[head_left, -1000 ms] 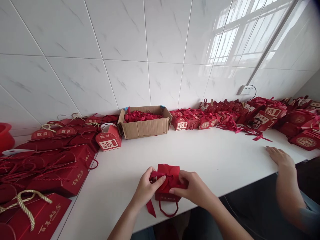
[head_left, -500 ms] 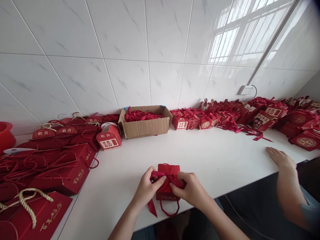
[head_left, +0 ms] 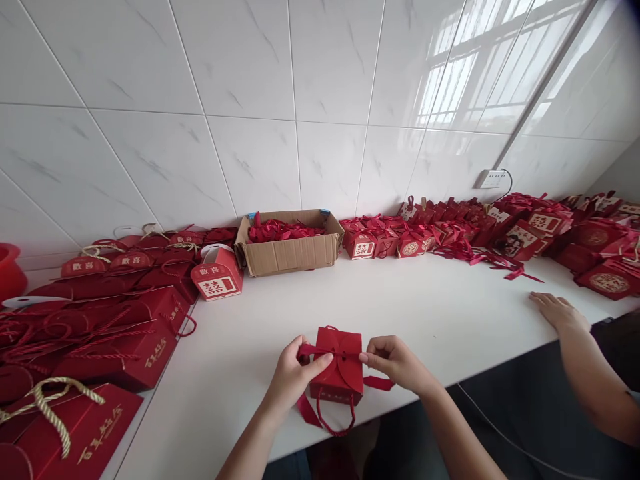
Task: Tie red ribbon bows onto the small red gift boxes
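A small red gift box (head_left: pixel 336 387) with a rope handle sits near the front edge of the white table, its flaps folded over on top. Dark red ribbon (head_left: pixel 379 383) crosses the box's top, and its tails hang down on both sides. My left hand (head_left: pixel 296 367) pinches the ribbon at the left, the thumb resting on the box's top. At the box's right edge my right hand (head_left: pixel 395 360) pinches the other ribbon end between thumb and finger. The ribbon runs fairly straight between the two hands.
A cardboard box (head_left: pixel 290 257) of red ribbons stands by the wall, beside a red carton (head_left: pixel 218 273). Larger red gift boxes (head_left: pixel 120 340) crowd the left. Many small red boxes (head_left: pixel 413 245) line the back right. Another person's hand (head_left: pixel 557 310) rests on the table at right.
My right hand has moved right, off the box's top to its edge, drawing the ribbon out. The left hand keeps its pinch. The other person's hand stays put.
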{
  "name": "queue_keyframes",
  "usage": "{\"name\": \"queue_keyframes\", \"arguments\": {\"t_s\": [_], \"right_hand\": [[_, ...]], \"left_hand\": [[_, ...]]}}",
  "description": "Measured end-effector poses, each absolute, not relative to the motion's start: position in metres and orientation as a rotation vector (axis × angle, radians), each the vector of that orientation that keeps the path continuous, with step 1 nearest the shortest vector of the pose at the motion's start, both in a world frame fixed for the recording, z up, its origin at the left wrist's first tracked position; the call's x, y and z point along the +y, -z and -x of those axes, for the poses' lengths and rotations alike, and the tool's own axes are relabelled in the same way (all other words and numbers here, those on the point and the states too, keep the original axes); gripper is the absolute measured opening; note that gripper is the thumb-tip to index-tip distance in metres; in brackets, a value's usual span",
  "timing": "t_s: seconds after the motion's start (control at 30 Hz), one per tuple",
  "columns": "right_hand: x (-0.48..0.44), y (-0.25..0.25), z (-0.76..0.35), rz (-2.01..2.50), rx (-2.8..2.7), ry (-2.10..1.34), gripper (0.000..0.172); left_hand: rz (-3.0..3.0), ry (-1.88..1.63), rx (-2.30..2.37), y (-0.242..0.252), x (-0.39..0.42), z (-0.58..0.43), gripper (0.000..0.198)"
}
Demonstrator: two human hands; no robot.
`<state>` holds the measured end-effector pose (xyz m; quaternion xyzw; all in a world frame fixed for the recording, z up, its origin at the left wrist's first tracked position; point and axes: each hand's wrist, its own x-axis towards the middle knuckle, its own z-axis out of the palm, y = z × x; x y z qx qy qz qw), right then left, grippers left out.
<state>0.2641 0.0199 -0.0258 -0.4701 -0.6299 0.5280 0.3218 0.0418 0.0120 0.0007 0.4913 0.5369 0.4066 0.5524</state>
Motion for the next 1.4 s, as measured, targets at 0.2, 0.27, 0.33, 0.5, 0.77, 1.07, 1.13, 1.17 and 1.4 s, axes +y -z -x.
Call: {"name": "queue_keyframes", "arguments": {"t_s": [0.2, 0.27, 0.33, 0.5, 0.77, 1.07, 1.13, 1.17, 1.4], "right_hand": [[0.014, 0.021, -0.268, 0.943, -1.566, -1.537, 0.036], [0.011, 0.015, -0.262, 0.831, -1.566, -1.430, 0.032], [0.010, 0.012, -0.252, 0.782, -1.572, -1.361, 0.024], [0.013, 0.018, -0.223, 0.901, -1.484, -1.247, 0.017], [0.013, 0.013, -0.211, 1.066, -1.444, -1.119, 0.017], [0.007, -0.005, -0.216, 1.128, -1.574, -0.904, 0.018], [0.006, -0.009, -0.216, 1.144, -1.612, -0.897, 0.019], [0.005, -0.011, -0.216, 1.152, -1.630, -0.889, 0.019], [0.004, -0.017, -0.223, 1.283, -1.601, -0.988, 0.014]], "left_hand": [[-1.187, -0.940, 1.278, 0.008, 0.016, -0.042, 0.037], [-1.241, -0.920, 1.274, 0.012, 0.018, -0.041, 0.037], [-1.292, -0.908, 1.278, 0.015, 0.019, -0.040, 0.037], [-1.392, -0.885, 1.321, 0.019, 0.020, -0.039, 0.035], [-1.979, -1.233, 1.480, 0.008, 0.019, -0.037, 0.047], [-1.947, -1.044, 1.155, -0.019, 0.031, -0.051, 0.015], [-1.907, -1.035, 1.108, -0.020, 0.032, -0.051, 0.015], [-1.893, -1.030, 1.091, -0.021, 0.032, -0.052, 0.015], [-1.832, -1.090, 1.114, -0.023, 0.035, -0.053, 0.015]]}}
